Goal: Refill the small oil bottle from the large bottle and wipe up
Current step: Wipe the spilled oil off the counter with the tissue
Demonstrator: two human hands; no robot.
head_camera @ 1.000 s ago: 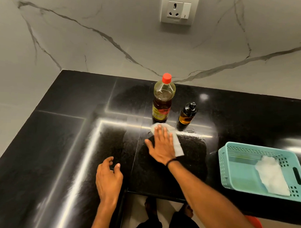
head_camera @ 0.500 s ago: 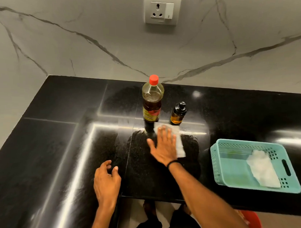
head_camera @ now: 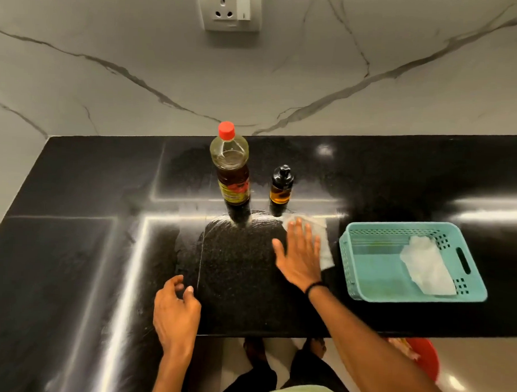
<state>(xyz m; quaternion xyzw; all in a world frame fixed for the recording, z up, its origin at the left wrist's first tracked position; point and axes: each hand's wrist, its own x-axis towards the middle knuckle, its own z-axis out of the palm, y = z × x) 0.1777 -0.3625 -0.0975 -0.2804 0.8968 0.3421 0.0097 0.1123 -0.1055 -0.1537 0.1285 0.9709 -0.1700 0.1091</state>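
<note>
On the table (head_camera: 73, 248) by the small bottle (head_camera: 281, 186), the right hand (head_camera: 300, 259) is pressing flat on a thin, limp tissue (head_camera: 327, 257), likely bunching if pinched. The left hand (head_camera: 174, 313) is curling loosely, holding nothing.

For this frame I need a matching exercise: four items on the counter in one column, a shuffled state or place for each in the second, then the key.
Column 1
1. large bottle
2. small bottle
3. white wipe
4. teal basket

Column 2
A. holds a crumpled white tissue
B. pressed flat on the counter under the right hand
C. upright, red cap on
D. upright, black pump top

Pairs: 1-C, 2-D, 3-B, 4-A
</note>
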